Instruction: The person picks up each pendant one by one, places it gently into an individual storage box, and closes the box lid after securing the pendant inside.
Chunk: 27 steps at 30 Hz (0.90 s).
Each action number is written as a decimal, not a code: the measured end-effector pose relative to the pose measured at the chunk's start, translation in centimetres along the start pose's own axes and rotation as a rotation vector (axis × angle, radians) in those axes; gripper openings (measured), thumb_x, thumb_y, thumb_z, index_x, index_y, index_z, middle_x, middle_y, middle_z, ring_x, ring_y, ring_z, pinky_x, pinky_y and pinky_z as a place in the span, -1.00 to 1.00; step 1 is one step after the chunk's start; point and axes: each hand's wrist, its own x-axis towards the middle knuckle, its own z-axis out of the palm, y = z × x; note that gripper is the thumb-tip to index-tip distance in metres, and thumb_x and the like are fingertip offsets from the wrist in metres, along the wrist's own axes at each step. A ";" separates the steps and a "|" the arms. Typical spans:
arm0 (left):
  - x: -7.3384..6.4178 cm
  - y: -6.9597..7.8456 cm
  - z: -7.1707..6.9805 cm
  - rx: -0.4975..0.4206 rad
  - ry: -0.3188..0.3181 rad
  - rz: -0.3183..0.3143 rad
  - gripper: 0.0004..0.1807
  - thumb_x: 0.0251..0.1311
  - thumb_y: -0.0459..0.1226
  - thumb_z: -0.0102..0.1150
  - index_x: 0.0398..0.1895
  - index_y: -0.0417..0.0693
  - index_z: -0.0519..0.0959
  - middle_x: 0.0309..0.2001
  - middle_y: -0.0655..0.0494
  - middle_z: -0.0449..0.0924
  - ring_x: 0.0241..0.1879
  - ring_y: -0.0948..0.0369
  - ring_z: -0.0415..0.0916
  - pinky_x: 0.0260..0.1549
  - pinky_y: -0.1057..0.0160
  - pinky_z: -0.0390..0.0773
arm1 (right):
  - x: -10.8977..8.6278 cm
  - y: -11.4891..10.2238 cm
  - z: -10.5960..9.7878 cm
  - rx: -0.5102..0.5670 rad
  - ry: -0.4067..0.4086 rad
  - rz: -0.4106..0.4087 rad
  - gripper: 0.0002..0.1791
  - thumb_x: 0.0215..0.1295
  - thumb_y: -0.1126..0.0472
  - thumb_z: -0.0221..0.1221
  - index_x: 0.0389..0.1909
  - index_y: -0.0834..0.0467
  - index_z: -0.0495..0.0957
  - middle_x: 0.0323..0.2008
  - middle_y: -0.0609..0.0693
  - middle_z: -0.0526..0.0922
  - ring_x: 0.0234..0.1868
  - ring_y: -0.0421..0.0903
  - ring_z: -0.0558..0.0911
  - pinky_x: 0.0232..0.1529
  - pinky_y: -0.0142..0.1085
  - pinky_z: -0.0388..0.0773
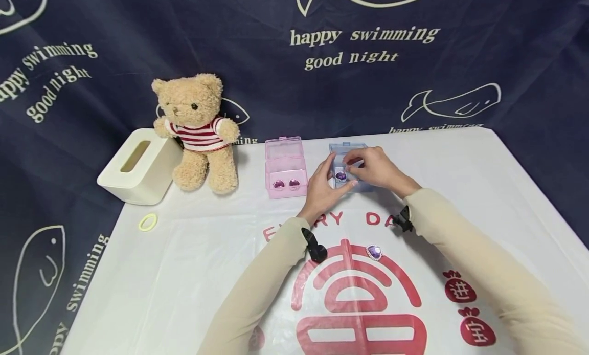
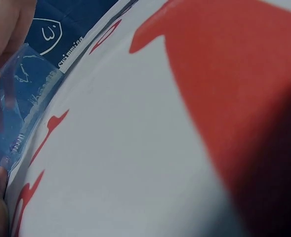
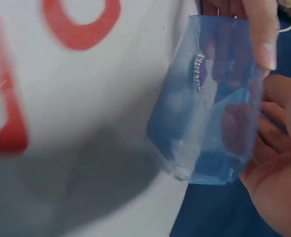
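Observation:
A blue see-through box (image 1: 365, 187) stands with its lid up toward the back of the table. My left hand (image 1: 321, 191) grips it, fingers along its left side and thumb at its front. A purple-blue gem with a pearly rim (image 1: 340, 176) is inside. My right hand (image 1: 378, 167) reaches in from the right with bent fingers; their tips show through the blue wall in the right wrist view. Whether they pinch anything is hidden. Another such gem (image 1: 375, 252) lies on the table nearer me. Left of the blue box, an open pink box (image 1: 285, 164) holds two purple gems (image 1: 278, 184).
A teddy bear (image 1: 198, 135) in a striped shirt sits at the back left, beside a cream tissue box (image 1: 124, 178). In front of the tissue box lies a pale yellow ring (image 1: 148, 222). A dark blue printed cloth (image 1: 276, 89) hangs behind the table.

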 end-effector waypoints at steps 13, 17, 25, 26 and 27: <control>0.0 -0.1 -0.2 -0.022 -0.003 0.008 -0.05 0.02 0.02 0.42 0.47 0.16 0.15 0.35 0.04 0.34 0.25 0.16 0.44 0.21 0.42 0.46 | -9.0 -3.0 -2.4 0.064 0.147 -0.144 -0.76 0.00 0.47 0.34 -0.25 0.22 0.67 -0.18 0.06 0.72 -0.28 -0.19 0.67 -0.34 -0.45 0.68; 0.0 -0.2 -0.3 -0.031 0.006 -0.001 -0.05 0.02 0.01 0.42 0.48 0.14 0.15 0.35 0.05 0.34 0.25 0.16 0.44 0.22 0.41 0.46 | -12.0 -4.0 -0.9 0.050 0.022 -0.172 -0.70 -0.06 0.42 0.41 -0.23 0.20 0.65 -0.17 0.03 0.71 -0.34 -0.16 0.67 -0.36 -0.35 0.71; 0.0 -0.4 0.0 -0.023 -0.013 0.002 -0.04 0.03 0.03 0.41 0.48 0.17 0.13 0.36 0.06 0.33 0.26 0.17 0.43 0.23 0.43 0.45 | -16.3 -4.8 1.3 -0.026 -0.152 -0.055 -0.64 0.02 0.18 0.44 -0.12 0.10 0.65 -0.10 -0.06 0.65 -0.30 -0.26 0.55 -0.30 -0.39 0.63; 0.1 -0.5 0.0 -0.022 -0.010 0.008 -0.04 0.03 0.04 0.40 0.48 0.16 0.13 0.36 0.05 0.33 0.26 0.17 0.42 0.23 0.43 0.45 | -16.4 -4.8 1.5 -0.026 -0.148 -0.062 -0.65 0.02 0.18 0.45 -0.13 0.09 0.65 -0.11 -0.08 0.65 -0.30 -0.26 0.54 -0.31 -0.39 0.62; 0.1 -0.5 -0.1 -0.026 -0.010 0.011 -0.04 0.03 0.04 0.40 0.48 0.16 0.13 0.36 0.05 0.32 0.26 0.17 0.42 0.23 0.43 0.45 | -16.6 -4.7 1.6 -0.034 -0.138 -0.073 -0.66 0.01 0.17 0.45 -0.14 0.08 0.66 -0.13 -0.10 0.65 -0.27 -0.26 0.56 -0.29 -0.38 0.63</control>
